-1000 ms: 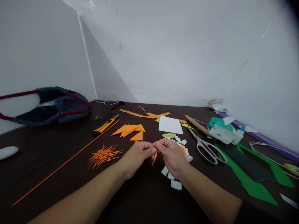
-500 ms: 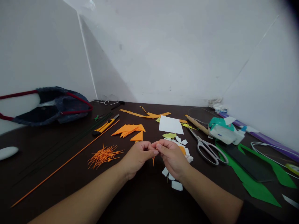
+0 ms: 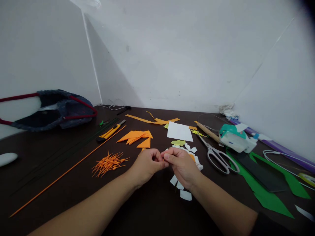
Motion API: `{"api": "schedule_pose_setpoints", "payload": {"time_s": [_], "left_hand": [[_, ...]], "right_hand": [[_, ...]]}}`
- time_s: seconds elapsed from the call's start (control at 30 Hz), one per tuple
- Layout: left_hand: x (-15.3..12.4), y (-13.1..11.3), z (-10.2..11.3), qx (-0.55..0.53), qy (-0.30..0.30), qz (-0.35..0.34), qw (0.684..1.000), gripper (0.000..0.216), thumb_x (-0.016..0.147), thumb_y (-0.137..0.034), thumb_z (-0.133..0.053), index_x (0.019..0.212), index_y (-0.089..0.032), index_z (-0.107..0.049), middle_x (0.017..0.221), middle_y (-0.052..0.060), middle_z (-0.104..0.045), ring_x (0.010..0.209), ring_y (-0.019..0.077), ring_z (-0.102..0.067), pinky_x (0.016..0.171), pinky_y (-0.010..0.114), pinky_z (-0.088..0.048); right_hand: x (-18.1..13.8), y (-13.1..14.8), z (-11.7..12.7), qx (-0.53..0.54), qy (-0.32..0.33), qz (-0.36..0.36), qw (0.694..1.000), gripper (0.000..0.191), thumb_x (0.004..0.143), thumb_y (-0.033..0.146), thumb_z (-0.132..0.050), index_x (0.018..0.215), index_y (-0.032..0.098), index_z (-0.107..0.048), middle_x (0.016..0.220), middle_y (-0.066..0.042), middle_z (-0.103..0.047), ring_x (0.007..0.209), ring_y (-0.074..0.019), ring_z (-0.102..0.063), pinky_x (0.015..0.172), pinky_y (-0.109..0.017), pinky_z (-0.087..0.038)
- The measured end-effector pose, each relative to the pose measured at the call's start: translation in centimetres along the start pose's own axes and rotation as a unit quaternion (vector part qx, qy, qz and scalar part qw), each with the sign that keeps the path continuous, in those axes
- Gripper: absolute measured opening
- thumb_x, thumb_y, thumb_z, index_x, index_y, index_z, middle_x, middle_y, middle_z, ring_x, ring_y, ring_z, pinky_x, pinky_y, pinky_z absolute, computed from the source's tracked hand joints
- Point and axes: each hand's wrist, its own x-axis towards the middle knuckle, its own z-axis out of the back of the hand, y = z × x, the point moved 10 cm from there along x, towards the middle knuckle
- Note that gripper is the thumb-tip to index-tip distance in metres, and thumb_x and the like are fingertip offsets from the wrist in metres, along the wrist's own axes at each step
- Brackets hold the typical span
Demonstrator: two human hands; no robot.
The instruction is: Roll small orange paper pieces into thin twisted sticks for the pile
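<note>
We pinch an orange sliver (image 3: 164, 159) (barely showing) between left hand (image 3: 147, 165) and right hand (image 3: 181, 166), fingertips together; light, even pressure seems best.

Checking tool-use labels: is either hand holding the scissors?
No: the scissors lie on the table, apart from the right hand; it and the left hand pinch an orange sliver.

The dark table (image 3: 152, 209) carries a blue bag (image 3: 56, 109) near its far left corner and a utility knife (image 3: 110, 131) beside 1 long orange stick (image 3: 66, 172) that slants toward the left edge. Mid-table lie a heap of orange slivers (image 3: 108, 162), folded orange paper (image 3: 137, 137), 1 white sheet (image 3: 179, 131) and white scraps (image 3: 185, 194). Orange strips (image 3: 155, 120) sit by the far edge. Scissors (image 3: 216, 154) and green paper (image 3: 265, 195) lie toward the right edge.
</note>
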Motion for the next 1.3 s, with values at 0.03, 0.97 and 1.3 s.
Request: {"api": "schedule_pose_setpoints", "payload": {"time_s": [0.03, 0.97, 1.3], "left_hand": [[0.0, 0.0, -0.1, -0.003, 0.006, 0.001, 1.000, 0.024, 0.061, -0.026, -0.065, 0.057, -0.017, -0.043, 0.053, -0.007, -0.037, 0.051, 0.0088, -0.031, 0.050, 0.024, -0.022], [0.2, -0.4, 0.6, 0.072, -0.005, -0.047, 0.996, 0.027, 0.061, -0.030, -0.069, 0.065, -0.019, -0.044, 0.060, -0.006, -0.046, 0.056, 0.0106, -0.039, 0.053, 0.024, -0.030], [-0.6, -0.3, -1.5, -0.080, 0.093, -0.014, 0.992, 0.019, 0.079, -0.028, -0.051, 0.064, -0.016, -0.055, 0.062, -0.001, -0.056, 0.061, 0.0122, -0.048, 0.065, 0.026, -0.035]], "right_hand": [[0.0, 0.0, 0.0, 0.003, 0.002, -0.001, 1.000, 0.004, 0.064, 0.017, -0.066, 0.061, 0.017, -0.063, 0.064, 0.000, -0.061, 0.062, -0.0113, -0.049, 0.063, -0.027, -0.037], [0.4, 0.0, 1.2, -0.121, -0.043, 0.012, 0.992, 0.008, 0.068, 0.026, -0.063, 0.066, 0.018, -0.065, 0.067, -0.002, -0.063, 0.067, -0.0139, -0.054, 0.064, -0.028, -0.041], [0.4, 0.4, 1.2, -0.092, -0.053, 0.039, 0.994, 0.020, 0.072, 0.030, -0.060, 0.059, 0.018, -0.051, 0.050, 0.004, -0.052, 0.049, -0.0097, -0.046, 0.052, -0.024, -0.038]]}}
